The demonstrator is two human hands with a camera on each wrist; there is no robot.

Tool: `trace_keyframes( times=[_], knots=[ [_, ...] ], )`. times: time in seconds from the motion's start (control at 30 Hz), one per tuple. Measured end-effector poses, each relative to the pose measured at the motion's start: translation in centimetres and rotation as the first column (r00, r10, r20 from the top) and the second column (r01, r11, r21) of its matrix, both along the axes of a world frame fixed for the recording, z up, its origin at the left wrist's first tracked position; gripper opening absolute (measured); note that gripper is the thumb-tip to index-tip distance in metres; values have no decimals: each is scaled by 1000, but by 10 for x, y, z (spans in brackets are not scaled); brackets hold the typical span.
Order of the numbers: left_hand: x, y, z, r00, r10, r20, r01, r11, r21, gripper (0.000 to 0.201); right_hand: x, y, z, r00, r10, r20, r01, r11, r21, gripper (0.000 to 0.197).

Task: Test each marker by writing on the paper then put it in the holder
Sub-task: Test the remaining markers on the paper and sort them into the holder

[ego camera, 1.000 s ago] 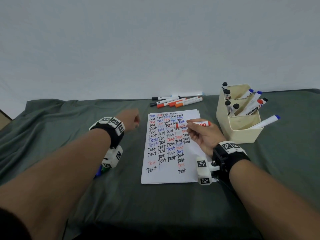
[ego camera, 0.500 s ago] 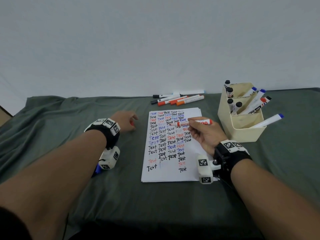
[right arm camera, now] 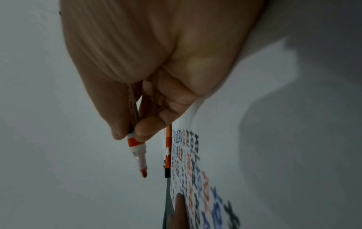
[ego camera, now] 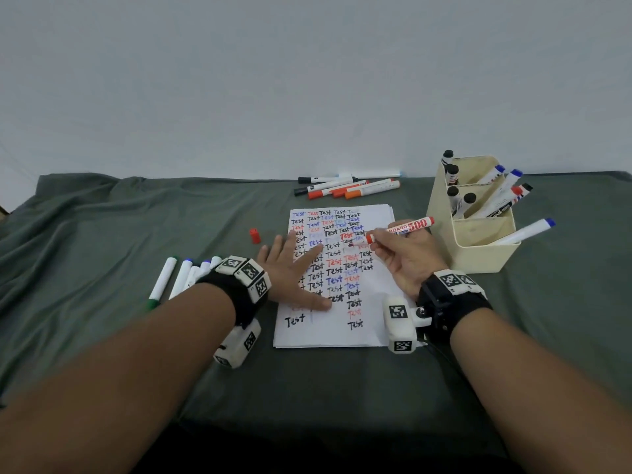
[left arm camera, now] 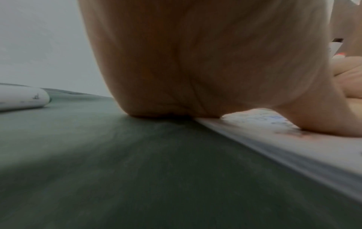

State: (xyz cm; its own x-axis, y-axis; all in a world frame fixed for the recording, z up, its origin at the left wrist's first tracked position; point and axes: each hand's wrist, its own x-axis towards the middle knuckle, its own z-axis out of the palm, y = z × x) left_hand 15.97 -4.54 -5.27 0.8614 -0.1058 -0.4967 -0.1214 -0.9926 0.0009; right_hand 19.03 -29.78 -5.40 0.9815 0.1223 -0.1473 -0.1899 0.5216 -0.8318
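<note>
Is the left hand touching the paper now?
Touching. The head view shows the left hand flat on the paper; the left wrist view shows its thumb pressing the sheet.

The left hand [ego camera: 290,271] covers the left columns of writing on the paper [ego camera: 372,295], and its wristband hides the near ends of the markers beside it [ego camera: 181,275]. In the left wrist view the palm blocks the fingers, and a white marker [left arm camera: 21,97] is cut off by the left edge. The right wrist view smears the writing. Labels on the holder's markers [ego camera: 492,196] are too small to read.
</note>
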Motion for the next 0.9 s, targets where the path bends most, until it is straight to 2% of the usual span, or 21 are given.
trace_keyframes(
  times=[0.1,0.2,0.27,0.5,0.9],
  knots=[
    [3,0,-2,1000,17,15,-17,1000,-10,131,-5,-1,1,994,-32,102,40,996,-76,28],
    [5,-1,-4,999,35,20,-35,999,-28,132,-8,-5,1,976,-79,202,136,947,-291,22],
    [7,-1,-6,998,49,26,-48,998,-38,132,-11,-7,0,971,-76,225,160,912,-378,17],
    [5,-2,-4,997,80,8,-79,996,-48,131,-16,-7,-6,973,6,231,109,870,-480,21],
    [3,-3,1,997,66,-24,-68,997,-46,136,-12,-8,-12,959,73,275,98,823,-559,27]
  ],
)
